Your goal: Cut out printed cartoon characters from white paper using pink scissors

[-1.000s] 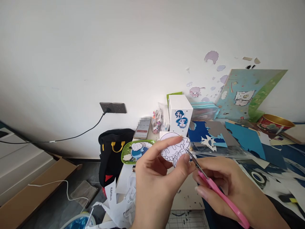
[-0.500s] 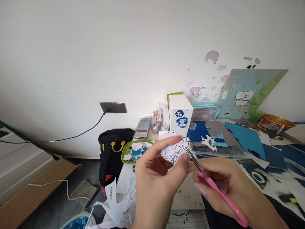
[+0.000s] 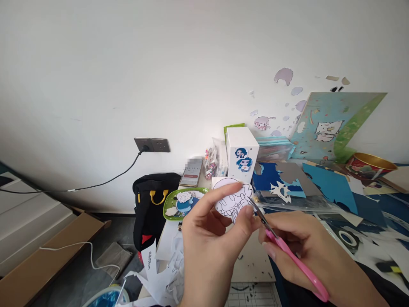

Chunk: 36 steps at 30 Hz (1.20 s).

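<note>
The left hand (image 3: pixel 207 232) holds a cutout (image 3: pixel 230 201) up over the bench (image 3: pixel 252 258). Its grip is pinched on the paper, with the thumb on the lower edge near 5 o'clock and the forefinger curled over the top near 12. The cutout is a white, rounded piece with a black line drawing, held in the air clear of the surface. The right hand (image 3: pixel 308 251) has its grip clenched on pink scissors (image 3: pixel 289 253), which come in from 4 o'clock. The blade tips meet the cutout's edge at about 3 o'clock, just beside the left thumb. The blades look nearly closed, though I cannot tell how far. To cut well here, I judge it best to take short snips with the inner part of the blades. The left hand should turn the paper into the scissors rather than the scissors swinging round. The pinching fingers should sit back from the line, since the thumb is very near the tips. Holding the paper taut close to the cut should stop it buckling. Around the cutout, a white box (image 3: pixel 242 150) stands at 12 o'clock and a green tray (image 3: pixel 185 204) lies at 9. A phone (image 3: pixel 191 172) is at 10, blue paper (image 3: pixel 329 185) at 2, and white scraps (image 3: pixel 166 273) at 7.
</note>
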### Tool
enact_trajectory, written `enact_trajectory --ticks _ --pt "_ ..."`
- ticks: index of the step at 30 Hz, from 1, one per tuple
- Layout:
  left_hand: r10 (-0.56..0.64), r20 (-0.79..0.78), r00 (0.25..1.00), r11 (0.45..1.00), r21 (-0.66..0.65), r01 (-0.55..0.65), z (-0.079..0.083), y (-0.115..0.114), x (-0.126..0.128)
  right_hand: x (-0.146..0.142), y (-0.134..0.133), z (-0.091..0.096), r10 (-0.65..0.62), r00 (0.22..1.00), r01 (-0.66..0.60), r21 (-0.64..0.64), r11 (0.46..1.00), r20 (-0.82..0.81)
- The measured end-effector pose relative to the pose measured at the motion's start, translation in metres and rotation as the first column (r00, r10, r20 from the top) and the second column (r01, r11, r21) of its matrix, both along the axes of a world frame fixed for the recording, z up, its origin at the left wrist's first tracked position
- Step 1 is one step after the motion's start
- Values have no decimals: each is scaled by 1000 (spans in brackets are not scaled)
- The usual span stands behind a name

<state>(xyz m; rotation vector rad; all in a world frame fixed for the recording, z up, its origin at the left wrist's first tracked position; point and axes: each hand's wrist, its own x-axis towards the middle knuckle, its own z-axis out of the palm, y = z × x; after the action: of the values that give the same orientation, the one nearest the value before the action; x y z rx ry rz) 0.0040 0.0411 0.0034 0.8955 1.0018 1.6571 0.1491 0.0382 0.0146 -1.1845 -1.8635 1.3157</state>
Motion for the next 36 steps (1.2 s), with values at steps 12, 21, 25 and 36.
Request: enact_trajectory --ticks 12,21,25,36 --pt "-54 49 997 999 5 54 3 -2 0 4 3 -7 1 998 -10 149 989 60" --pt "-33 5 999 999 -6 33 1 0 -1 8 7 -12 4 991 -29 186 982 132" --pt "-66 36 997 998 -6 66 1 -1 -1 5 6 -11 -49 988 13 238 971 148" --pt "-22 21 1000 1000 19 21 3 -1 -1 17 8 -8 4 974 -46 178 983 227"
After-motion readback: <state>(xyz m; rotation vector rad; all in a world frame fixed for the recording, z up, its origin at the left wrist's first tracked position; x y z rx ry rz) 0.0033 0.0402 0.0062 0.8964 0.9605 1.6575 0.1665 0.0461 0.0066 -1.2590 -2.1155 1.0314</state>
